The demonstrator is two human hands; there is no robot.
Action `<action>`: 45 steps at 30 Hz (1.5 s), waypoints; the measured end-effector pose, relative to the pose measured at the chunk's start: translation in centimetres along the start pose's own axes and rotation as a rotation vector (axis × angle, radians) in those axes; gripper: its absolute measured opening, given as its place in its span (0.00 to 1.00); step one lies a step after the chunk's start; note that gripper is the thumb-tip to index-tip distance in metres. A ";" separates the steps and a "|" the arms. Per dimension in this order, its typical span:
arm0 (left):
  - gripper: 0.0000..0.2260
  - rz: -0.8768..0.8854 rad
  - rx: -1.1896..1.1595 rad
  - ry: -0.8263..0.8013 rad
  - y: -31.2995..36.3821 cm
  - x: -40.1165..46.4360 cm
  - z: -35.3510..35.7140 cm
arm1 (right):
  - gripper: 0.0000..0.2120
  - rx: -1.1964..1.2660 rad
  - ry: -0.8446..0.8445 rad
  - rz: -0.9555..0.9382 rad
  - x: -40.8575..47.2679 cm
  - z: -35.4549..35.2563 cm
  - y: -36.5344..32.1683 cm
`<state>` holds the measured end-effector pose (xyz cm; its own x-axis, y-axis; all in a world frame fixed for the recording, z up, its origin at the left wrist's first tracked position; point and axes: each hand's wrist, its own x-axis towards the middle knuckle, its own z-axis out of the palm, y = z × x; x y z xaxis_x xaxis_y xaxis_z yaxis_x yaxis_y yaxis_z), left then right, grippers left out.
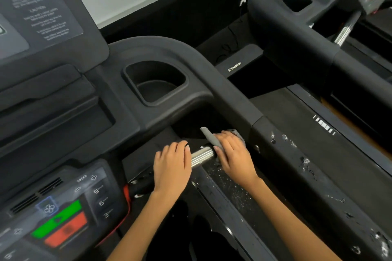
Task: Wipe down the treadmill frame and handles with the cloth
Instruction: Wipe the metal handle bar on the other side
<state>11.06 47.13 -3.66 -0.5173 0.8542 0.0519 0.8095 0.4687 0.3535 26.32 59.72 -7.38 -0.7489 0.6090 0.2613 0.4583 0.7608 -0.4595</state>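
Observation:
A short chrome handle [202,156] juts from under the black treadmill console. My left hand [172,165] is wrapped round its inner part, fingers curled over the top. My right hand [232,154] grips the outer end of the handle through a grey cloth [209,135], a corner of which sticks up behind my fingers. The black side handrail [282,140] runs just right of my right hand; its surface is chipped and flaked with white marks.
A deep cup holder [156,83] sits in the console arm above the hands. The control panel [63,216] with green and red buttons lies at lower left, a red cord [126,197] beside it. A second treadmill [297,21] stands at upper right.

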 end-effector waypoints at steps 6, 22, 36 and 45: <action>0.22 -0.017 0.217 0.078 -0.5 -1.5 0.8 | 0.13 0.080 0.120 0.061 0.2 1.6 -0.4; 0.20 0.008 0.325 0.182 -0.2 -1.5 1.8 | 0.21 -0.001 0.235 0.242 2.8 3.2 -3.0; 0.18 0.122 0.370 0.220 -0.6 -1.5 1.9 | 0.21 0.061 0.118 -0.016 1.4 4.1 -7.3; 0.14 0.129 0.366 0.216 -0.8 -1.7 1.9 | 0.20 0.009 -0.041 -0.443 -0.5 2.8 0.5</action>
<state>11.76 45.74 -5.79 -0.4206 0.8625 0.2814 0.8960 0.4436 -0.0205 25.56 59.15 -10.08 -0.8904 0.2156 0.4009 0.0852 0.9441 -0.3185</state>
